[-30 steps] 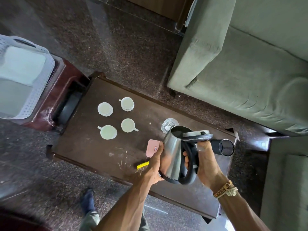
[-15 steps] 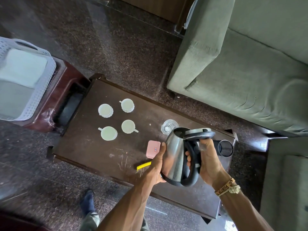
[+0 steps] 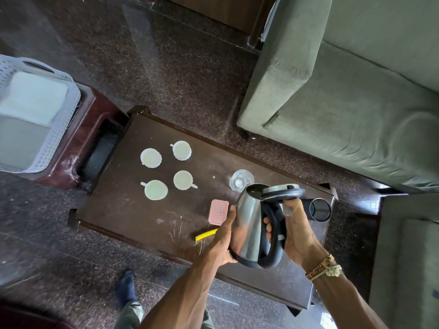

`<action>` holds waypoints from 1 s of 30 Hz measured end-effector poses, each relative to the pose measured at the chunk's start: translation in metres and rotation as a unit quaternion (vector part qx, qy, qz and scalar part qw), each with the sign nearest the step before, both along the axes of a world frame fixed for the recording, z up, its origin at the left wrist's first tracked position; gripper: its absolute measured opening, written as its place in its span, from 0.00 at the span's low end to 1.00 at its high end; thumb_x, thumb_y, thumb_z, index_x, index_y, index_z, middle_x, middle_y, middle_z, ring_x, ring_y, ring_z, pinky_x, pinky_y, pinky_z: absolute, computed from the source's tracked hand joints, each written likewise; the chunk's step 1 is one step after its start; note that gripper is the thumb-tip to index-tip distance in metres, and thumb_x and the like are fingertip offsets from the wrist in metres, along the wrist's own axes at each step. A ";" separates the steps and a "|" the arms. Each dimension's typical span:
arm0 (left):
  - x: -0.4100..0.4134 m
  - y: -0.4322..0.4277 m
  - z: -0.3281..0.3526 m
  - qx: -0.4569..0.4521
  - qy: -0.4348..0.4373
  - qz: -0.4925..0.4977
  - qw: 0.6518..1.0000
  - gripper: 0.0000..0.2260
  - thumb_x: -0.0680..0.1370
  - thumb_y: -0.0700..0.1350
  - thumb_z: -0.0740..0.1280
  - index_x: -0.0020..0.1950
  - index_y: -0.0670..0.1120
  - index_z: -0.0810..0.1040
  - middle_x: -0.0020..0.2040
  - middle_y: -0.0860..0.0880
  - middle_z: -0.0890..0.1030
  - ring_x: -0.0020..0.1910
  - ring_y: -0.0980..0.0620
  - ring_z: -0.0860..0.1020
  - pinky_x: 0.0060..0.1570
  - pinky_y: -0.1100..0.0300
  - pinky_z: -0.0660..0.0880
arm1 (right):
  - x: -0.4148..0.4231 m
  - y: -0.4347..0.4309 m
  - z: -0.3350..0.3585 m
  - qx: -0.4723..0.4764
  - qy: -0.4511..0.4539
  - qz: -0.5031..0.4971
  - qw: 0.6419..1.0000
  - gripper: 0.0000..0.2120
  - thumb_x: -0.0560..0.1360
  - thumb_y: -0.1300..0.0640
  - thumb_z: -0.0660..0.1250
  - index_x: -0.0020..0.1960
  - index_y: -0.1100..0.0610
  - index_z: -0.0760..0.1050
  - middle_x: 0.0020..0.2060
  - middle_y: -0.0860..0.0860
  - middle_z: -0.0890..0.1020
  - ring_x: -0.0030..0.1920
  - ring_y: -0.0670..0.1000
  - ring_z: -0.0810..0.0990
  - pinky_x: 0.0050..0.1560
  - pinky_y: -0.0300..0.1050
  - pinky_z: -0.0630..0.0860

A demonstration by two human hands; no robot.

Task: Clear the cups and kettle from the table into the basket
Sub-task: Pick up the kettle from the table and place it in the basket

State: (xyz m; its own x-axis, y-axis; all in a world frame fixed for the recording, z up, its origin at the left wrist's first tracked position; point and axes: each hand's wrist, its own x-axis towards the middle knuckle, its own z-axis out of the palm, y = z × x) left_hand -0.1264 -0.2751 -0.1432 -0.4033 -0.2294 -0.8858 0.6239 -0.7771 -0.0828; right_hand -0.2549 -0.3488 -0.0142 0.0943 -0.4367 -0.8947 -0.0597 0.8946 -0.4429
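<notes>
Both hands grip shiny steel kettle (image 3: 247,224) w/ black looped handle.

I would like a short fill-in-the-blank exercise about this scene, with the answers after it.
1. The right hand grips the kettle by its black ____.
2. The number of white cups standing on the table is ____.
3. The kettle's lid is ____, so the inside shows.
4. The left hand rests against the kettle's steel ____.

Missing words: handle; four; open; body
</notes>
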 end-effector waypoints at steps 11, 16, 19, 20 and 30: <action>0.000 0.009 0.003 0.021 -0.016 -0.013 1.000 0.37 0.61 0.77 0.69 0.51 0.47 0.80 0.38 0.45 0.87 0.33 0.44 0.85 0.25 0.46 0.79 | -0.002 0.005 0.003 0.007 0.010 -0.009 1.000 0.37 0.61 0.30 0.64 0.49 0.63 0.77 0.36 0.57 0.77 0.31 0.51 0.73 0.38 0.45 0.72; -0.002 0.008 0.010 0.016 -0.008 -0.015 1.000 0.37 0.61 0.77 0.69 0.51 0.47 0.78 0.36 0.44 0.86 0.31 0.44 0.85 0.24 0.45 0.79 | -0.005 0.004 0.005 0.010 0.009 -0.009 1.000 0.35 0.64 0.30 0.63 0.49 0.63 0.75 0.35 0.56 0.76 0.30 0.51 0.73 0.36 0.45 0.71; -0.005 0.007 0.014 0.015 -0.015 -0.017 1.000 0.35 0.62 0.77 0.68 0.50 0.48 0.77 0.34 0.45 0.86 0.30 0.44 0.85 0.24 0.46 0.79 | -0.008 0.004 0.005 0.009 0.008 -0.001 1.000 0.35 0.63 0.30 0.63 0.48 0.63 0.75 0.35 0.56 0.76 0.30 0.51 0.73 0.37 0.45 0.71; -0.006 0.007 0.015 0.014 -0.021 -0.019 1.000 0.35 0.62 0.77 0.68 0.50 0.48 0.78 0.34 0.45 0.86 0.30 0.45 0.85 0.24 0.47 0.79 | -0.010 0.004 0.006 0.010 0.011 0.000 1.000 0.36 0.63 0.30 0.63 0.48 0.63 0.75 0.35 0.56 0.76 0.31 0.51 0.73 0.37 0.46 0.71; -0.021 0.012 0.020 0.017 -0.021 -0.011 1.000 0.40 0.57 0.80 0.69 0.53 0.49 0.78 0.37 0.46 0.87 0.34 0.45 0.86 0.29 0.46 0.81 | -0.024 0.000 0.007 0.010 0.017 0.025 0.999 0.37 0.59 0.29 0.66 0.46 0.63 0.76 0.36 0.58 0.77 0.32 0.53 0.73 0.39 0.47 0.71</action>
